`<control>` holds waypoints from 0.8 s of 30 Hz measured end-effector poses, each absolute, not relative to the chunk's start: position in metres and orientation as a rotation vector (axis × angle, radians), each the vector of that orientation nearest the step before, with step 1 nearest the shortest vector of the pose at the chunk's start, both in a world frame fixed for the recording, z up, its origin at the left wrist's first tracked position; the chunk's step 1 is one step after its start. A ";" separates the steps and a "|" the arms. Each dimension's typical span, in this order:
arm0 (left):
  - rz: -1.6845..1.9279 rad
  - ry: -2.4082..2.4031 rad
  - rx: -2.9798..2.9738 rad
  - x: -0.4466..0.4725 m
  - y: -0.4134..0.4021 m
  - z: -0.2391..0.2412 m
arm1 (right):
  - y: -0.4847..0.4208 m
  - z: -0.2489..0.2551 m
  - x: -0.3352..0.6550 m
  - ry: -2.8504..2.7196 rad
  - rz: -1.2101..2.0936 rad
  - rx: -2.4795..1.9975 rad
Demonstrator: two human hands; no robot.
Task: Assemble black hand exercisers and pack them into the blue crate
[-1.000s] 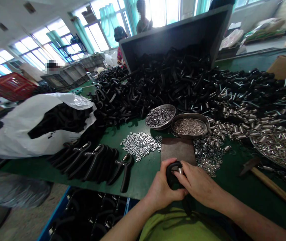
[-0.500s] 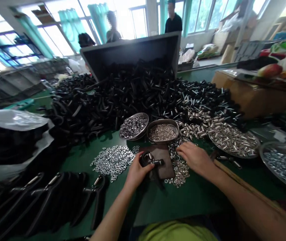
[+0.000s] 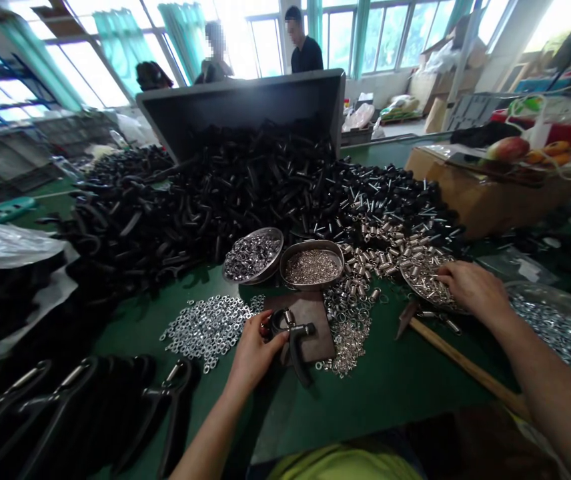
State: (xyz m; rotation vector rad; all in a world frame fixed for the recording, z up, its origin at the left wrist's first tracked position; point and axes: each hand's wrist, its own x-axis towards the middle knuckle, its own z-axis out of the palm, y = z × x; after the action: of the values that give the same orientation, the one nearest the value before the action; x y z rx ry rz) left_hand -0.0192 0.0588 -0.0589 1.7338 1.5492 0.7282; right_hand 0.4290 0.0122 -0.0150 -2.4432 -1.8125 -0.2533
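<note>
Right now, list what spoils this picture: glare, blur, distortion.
Head view: windows blown out white, backlighting the people; centre sharp, with the left hand on the hand-grip part and the right hand at the tray; edges bowed and smeared, worst over the black grips at lower left.

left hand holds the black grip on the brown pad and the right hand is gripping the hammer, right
No. In the head view the right hand rests on the tray of metal pieces; the hammer lies untouched beside it. The left hand does hold the black grip on the brown pad.
</note>
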 end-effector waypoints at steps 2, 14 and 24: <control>0.721 1.542 1.745 -0.020 0.059 -0.055 | 0.011 -0.011 0.431 -1.780 -0.258 -2.419; 0.927 1.129 1.408 0.033 0.014 -0.014 | 0.006 0.011 0.295 -1.582 0.480 -1.873; 1.053 1.087 1.194 0.028 -0.009 -0.015 | -0.005 -0.008 0.161 -1.494 1.167 -1.394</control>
State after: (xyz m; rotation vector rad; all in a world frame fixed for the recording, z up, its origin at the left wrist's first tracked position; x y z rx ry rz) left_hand 0.0278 -0.0091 -0.0155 1.1940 1.0865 1.0527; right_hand 0.1605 -0.0048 -0.0085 -1.3935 -1.4944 1.1672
